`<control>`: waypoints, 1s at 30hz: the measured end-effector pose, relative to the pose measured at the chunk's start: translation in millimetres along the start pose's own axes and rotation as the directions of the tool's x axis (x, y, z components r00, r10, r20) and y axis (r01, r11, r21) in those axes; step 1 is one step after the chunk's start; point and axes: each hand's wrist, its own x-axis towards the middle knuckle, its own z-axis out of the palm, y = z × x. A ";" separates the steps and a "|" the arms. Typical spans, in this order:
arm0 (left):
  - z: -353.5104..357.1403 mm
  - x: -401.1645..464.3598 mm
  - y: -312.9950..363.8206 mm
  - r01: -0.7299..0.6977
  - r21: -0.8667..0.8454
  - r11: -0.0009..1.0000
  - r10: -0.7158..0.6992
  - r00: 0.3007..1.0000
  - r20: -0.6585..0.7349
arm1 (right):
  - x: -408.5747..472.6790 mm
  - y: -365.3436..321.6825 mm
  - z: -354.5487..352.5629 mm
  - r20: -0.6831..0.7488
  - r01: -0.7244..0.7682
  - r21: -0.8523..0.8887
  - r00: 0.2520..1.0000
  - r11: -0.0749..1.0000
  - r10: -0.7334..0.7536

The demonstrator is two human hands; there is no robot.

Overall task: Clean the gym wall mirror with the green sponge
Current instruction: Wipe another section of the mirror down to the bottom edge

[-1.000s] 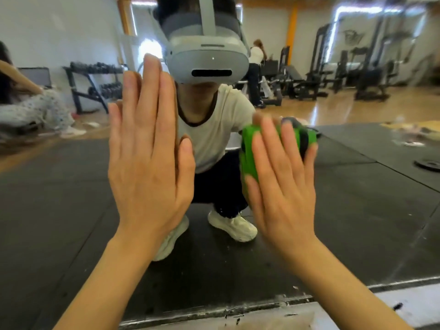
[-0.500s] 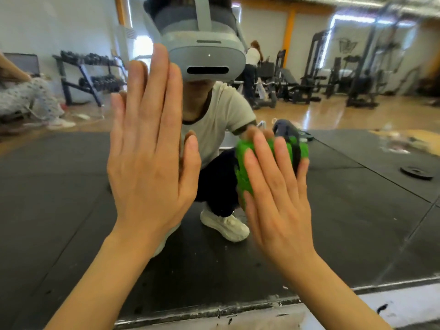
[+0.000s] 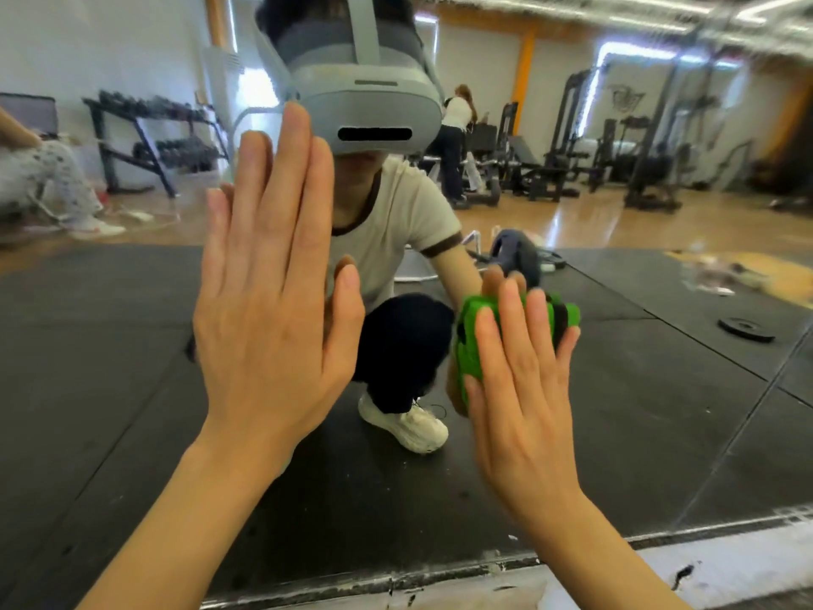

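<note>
We see the mirror point(image 3: 132, 389) filling nearly the whole view, its bottom edge running low across the frame above a scuffed white sill point(image 3: 726, 561). Our left hand point(image 3: 268, 310) lies flat against the mirror, fingers straight and close together, thumb alongside, grasping nothing. Just right of it and lower on the mirror, our right hand point(image 3: 523, 389) presses the green sponge point(image 3: 473, 345) onto the glass with straight, slightly spread fingers; the sponge shows past the fingertips and along the thumb side, and a dark strap crosses its far end. Whether the thumb hooks round the sponge we cannot tell. In the mirror, between the two hands, a crouching person is reflected in a pale T-shirt, dark trousers and white shoes point(image 3: 409, 424), with a grey headset point(image 3: 365, 103) above the left hand's fingertips. Further back in the mirror, a dumbbell rack point(image 3: 149, 143) stands at the upper left, weight machines point(image 3: 616, 160) at the upper right, and a weight plate point(image 3: 745, 328) lies on black matting at right.
</note>
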 end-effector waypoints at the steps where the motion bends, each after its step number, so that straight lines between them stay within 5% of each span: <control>1: 0.9 -0.2 0.2 -0.001 0.003 1.000 0.001 1.000 -0.002 | 12.4 -4.0 2.2 -0.027 -0.001 0.022 1.000 1.000 0.002; 16: -1.5 -0.3 0.2 0.008 -0.017 1.000 -0.008 1.000 0.011 | -16.6 -12.2 9.0 -0.088 -0.085 -0.015 0.993 0.996 0.084; 22: 0.1 -0.7 -1.4 -0.013 -0.035 0.999 0.014 1.000 0.023 | 86.2 -53.3 19.1 -0.305 -0.220 0.108 0.921 0.970 0.243; 27: -0.5 -2.1 -2.0 -0.017 -0.015 1.000 0.018 1.000 0.020 | 35.9 -17.0 12.0 -0.117 0.164 -0.128 0.977 0.978 -0.179; 30: -0.1 -2.4 -1.1 -0.014 -0.014 1.000 0.014 1.000 0.024 | -8.6 39.8 -6.3 -0.084 -0.043 -0.078 0.996 0.996 0.036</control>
